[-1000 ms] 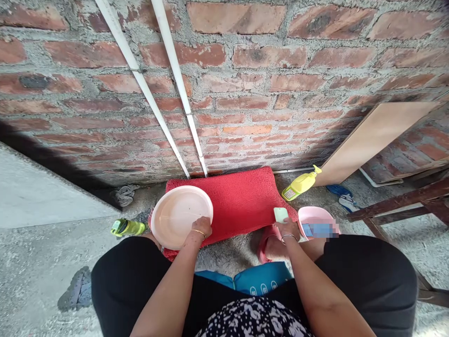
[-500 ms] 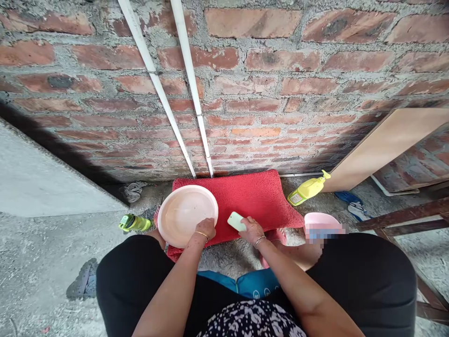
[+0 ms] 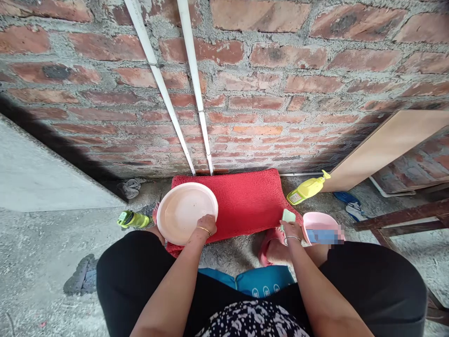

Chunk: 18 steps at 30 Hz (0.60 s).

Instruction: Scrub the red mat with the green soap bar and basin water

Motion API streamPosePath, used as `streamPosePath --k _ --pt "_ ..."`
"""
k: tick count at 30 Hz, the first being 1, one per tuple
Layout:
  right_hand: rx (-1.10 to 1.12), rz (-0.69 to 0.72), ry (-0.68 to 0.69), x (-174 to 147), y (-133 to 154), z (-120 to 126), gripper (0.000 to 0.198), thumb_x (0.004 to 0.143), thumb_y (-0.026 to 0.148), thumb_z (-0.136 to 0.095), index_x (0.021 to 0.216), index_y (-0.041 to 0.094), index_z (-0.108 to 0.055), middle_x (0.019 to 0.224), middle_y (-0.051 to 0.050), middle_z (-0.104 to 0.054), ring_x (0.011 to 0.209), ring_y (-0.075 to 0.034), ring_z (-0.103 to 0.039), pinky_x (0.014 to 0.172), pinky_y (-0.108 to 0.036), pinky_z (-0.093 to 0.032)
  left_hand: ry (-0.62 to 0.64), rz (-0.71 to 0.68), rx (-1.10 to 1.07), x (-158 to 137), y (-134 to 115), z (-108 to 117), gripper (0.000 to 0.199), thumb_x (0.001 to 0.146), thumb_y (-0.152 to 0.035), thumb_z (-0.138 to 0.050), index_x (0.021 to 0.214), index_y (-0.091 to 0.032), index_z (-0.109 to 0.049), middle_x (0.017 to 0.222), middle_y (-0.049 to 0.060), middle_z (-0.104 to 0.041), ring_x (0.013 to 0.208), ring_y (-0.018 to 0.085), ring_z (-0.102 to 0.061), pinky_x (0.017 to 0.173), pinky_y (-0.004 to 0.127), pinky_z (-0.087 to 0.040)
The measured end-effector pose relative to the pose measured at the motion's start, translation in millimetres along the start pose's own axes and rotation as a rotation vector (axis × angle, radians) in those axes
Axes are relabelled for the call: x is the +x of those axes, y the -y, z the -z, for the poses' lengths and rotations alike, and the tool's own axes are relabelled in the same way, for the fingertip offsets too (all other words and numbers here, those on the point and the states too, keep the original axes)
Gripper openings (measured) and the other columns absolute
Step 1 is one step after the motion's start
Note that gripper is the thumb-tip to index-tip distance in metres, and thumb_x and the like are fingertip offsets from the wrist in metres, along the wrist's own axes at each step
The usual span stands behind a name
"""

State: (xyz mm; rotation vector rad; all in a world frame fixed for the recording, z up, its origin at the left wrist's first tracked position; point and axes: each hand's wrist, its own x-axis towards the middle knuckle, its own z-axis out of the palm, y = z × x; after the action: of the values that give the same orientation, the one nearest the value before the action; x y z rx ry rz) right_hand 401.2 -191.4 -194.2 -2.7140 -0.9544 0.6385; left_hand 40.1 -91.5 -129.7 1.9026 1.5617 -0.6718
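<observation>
My left hand [image 3: 206,224] is closed on the near right rim of a pale pink basin [image 3: 168,213]. The basin holds what looks like shallow clear water and rests on the left part of a red cloth-covered surface [image 3: 245,199]. A pale green phone case [image 3: 288,216] is gripped in my right hand [image 3: 293,230], over the right front corner of the red cloth. Just right of that hand stands a small pink tub [image 3: 317,219] with a blue, partly pixelated flat thing [image 3: 321,236] in it.
A yellow pump bottle [image 3: 307,189] leans right of the red cloth. On the left are a green bottle [image 3: 133,219] and a grey rag [image 3: 131,187]. White pipes [image 3: 196,89] run down the brick wall [image 3: 259,84]. A wooden frame [image 3: 396,217] stands at right.
My right hand has moved right with the phone case, from the middle of the red cloth to beside the pink tub. My left hand stays on the basin rim.
</observation>
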Motion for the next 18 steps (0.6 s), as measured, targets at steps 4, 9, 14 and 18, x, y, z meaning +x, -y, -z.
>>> streamPosePath --k 4,9,14,18 --pt "0.022 0.172 0.105 -27 56 -41 0.032 0.088 0.034 -0.079 0.118 0.022 -0.074 0.123 -0.013 -0.073 0.111 -0.028 -0.072 0.095 -0.036 -0.056 -0.005 0.0 -0.01 -4 2 -1 0.048 0.094 -0.011 -0.058 0.14 -0.015 -0.071 0.149 0.02 -0.072 0.141 0.029 -0.068 0.115 0.037 -0.055" --pt "-0.102 0.601 0.352 -72 132 -83 0.042 0.078 0.026 -0.087 0.118 0.026 -0.076 0.126 -0.005 -0.068 0.115 -0.025 -0.065 0.103 -0.033 -0.048 -0.008 -0.007 -0.012 -9 5 -3 0.046 0.098 -0.016 -0.056 0.143 -0.016 -0.068 0.15 0.019 -0.071 0.142 0.028 -0.067 0.116 0.038 -0.055" --pt "-0.15 0.641 0.372 -71 154 -88 0.038 0.078 0.02 -0.087 0.115 0.026 -0.077 0.127 -0.005 -0.069 0.115 -0.025 -0.063 0.103 -0.034 -0.044 -0.002 -0.003 -0.005 -8 5 -4 0.047 0.099 -0.015 -0.055 0.144 -0.017 -0.067 0.15 0.019 -0.071 0.143 0.029 -0.067 0.118 0.04 -0.054" --pt "-0.042 0.38 0.205 -29 117 -58 0.033 0.08 0.026 -0.087 0.112 0.023 -0.077 0.123 -0.013 -0.07 0.107 -0.027 -0.068 0.094 -0.036 -0.049 0.003 -0.007 -0.009 -4 5 -4 0.047 0.098 -0.013 -0.054 0.143 -0.015 -0.068 0.149 0.021 -0.07 0.143 0.03 -0.066 0.118 0.041 -0.054"
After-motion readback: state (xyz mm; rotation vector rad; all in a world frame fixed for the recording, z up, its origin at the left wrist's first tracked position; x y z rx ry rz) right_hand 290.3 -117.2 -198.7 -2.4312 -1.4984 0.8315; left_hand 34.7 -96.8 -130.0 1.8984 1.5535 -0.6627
